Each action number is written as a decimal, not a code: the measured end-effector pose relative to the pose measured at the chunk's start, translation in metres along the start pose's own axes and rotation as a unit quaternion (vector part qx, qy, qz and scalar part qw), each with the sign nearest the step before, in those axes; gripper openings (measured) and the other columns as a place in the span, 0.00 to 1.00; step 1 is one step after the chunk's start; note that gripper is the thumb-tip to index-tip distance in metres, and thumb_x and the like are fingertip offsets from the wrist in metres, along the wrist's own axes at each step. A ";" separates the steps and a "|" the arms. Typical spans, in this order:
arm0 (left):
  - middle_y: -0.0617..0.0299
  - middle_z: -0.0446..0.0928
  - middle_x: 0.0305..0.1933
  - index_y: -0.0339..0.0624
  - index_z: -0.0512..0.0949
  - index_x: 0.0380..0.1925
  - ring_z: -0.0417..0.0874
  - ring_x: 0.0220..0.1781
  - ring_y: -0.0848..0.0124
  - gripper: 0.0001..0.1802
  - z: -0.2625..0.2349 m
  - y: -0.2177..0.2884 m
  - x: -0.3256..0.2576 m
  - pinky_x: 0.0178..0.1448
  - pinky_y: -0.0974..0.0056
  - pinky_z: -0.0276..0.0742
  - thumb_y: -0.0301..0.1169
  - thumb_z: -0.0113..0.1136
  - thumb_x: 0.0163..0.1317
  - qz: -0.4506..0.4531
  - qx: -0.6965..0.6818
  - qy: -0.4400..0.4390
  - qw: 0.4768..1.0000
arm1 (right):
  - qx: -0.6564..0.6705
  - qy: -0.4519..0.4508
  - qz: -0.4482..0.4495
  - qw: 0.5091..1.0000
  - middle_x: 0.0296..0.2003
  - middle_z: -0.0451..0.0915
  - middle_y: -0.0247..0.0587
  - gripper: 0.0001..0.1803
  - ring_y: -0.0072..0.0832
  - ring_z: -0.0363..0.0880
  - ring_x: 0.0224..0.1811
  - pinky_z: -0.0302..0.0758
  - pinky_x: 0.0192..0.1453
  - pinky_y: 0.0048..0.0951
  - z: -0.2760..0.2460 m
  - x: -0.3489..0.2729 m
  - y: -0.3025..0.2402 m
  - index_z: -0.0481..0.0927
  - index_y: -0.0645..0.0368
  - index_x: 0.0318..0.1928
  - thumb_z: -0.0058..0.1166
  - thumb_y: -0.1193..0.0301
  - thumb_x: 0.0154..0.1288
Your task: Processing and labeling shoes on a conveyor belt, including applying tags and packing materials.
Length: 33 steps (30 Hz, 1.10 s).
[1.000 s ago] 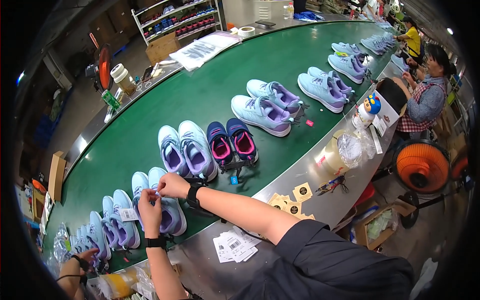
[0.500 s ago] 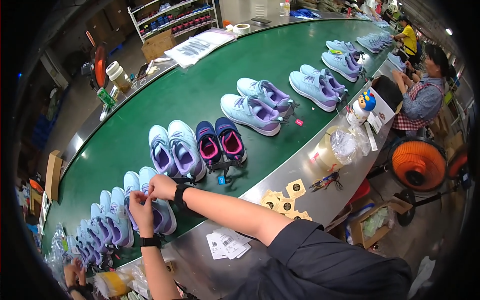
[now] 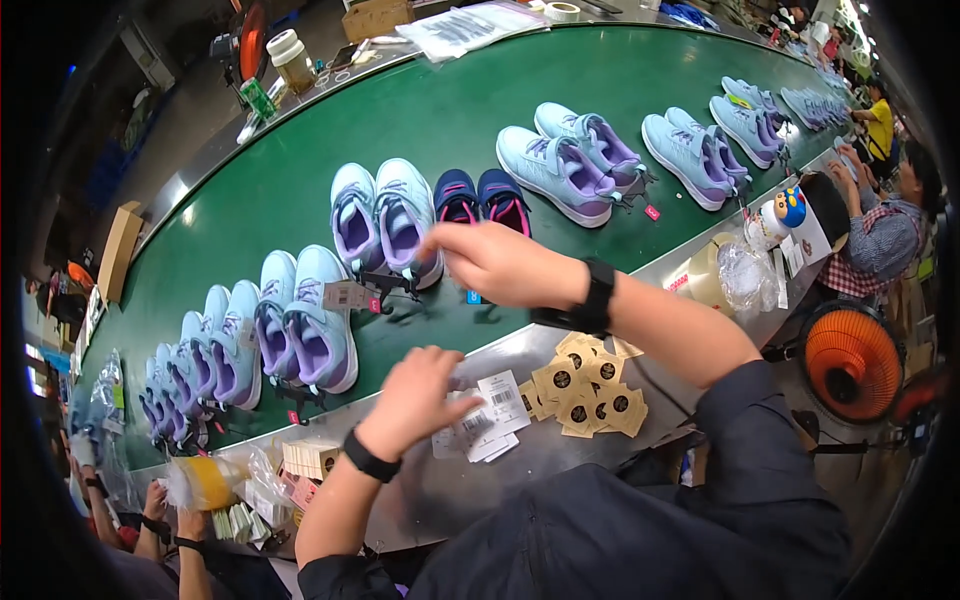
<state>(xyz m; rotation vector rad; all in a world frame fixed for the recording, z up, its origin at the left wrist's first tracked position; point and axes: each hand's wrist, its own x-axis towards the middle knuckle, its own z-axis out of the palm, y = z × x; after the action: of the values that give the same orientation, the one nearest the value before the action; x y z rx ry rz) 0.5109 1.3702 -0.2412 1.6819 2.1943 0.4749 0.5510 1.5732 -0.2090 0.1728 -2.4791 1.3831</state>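
Observation:
My right hand (image 3: 495,262) hovers over the green conveyor belt (image 3: 300,150), fingertips drawn together at the heel of a light blue and lilac shoe pair (image 3: 385,215). Whether it holds anything is hidden. It partly covers a navy and pink shoe pair (image 3: 480,192). My left hand (image 3: 415,395) lies on the metal ledge with its fingers on a small pile of white paper tags (image 3: 485,418). To the left sits another light blue pair (image 3: 305,335) with a paper tag (image 3: 345,295) hanging on it. Brown card tags (image 3: 590,395) lie beside the white ones.
More light blue shoe pairs line the belt both ways (image 3: 570,165) (image 3: 190,370). A person in a checked shirt (image 3: 885,235) works at the right near an orange fan (image 3: 850,360). Another person's hands (image 3: 160,520) are at lower left. Small boxes and bags (image 3: 300,460) crowd the ledge.
Both hands have left the tagged light blue pair, which has travelled left. My right hand went to the following pair; my left hand dropped to the white tags on the ledge.

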 end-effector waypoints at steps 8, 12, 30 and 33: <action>0.56 0.70 0.32 0.40 0.71 0.33 0.71 0.38 0.58 0.20 0.053 0.021 0.023 0.42 0.59 0.66 0.37 0.65 0.42 0.021 0.032 0.003 0.999 | -0.271 -0.256 0.131 0.918 0.29 0.77 0.47 0.19 0.43 0.77 0.33 0.73 0.37 0.40 -0.006 -0.135 0.032 0.73 0.61 0.35 0.60 0.64 0.42; 0.50 0.73 0.28 0.37 0.73 0.31 0.75 0.29 0.57 0.10 0.045 0.026 0.029 0.35 0.59 0.70 0.24 0.58 0.47 -0.066 -0.133 0.019 0.989 | -0.227 -0.218 0.146 0.938 0.27 0.76 0.47 0.16 0.44 0.76 0.31 0.72 0.36 0.40 0.002 -0.148 0.047 0.74 0.62 0.30 0.61 0.68 0.40; 0.61 0.77 0.35 0.33 0.73 0.41 0.78 0.34 0.77 0.11 0.039 0.038 0.054 0.38 0.72 0.76 0.24 0.53 0.58 -0.176 -0.630 0.085 0.752 | 0.285 -0.066 0.247 0.924 0.26 0.79 0.36 0.08 0.16 0.75 0.29 0.70 0.35 0.20 -0.029 -0.120 0.044 0.75 0.65 0.33 0.50 0.73 0.57; 0.61 0.77 0.35 0.33 0.72 0.42 0.77 0.33 0.78 0.12 0.035 0.044 0.057 0.37 0.72 0.75 0.24 0.54 0.57 -0.157 -0.651 0.138 0.730 | 0.338 0.001 0.224 0.914 0.28 0.78 0.37 0.07 0.16 0.74 0.30 0.70 0.36 0.20 -0.014 -0.118 0.041 0.76 0.66 0.35 0.49 0.75 0.57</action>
<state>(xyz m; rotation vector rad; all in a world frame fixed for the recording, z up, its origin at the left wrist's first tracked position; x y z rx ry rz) 0.5506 1.4383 -0.2561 0.4455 1.4242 1.6973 0.6562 1.6025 -0.2721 -0.2762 -1.9951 2.3887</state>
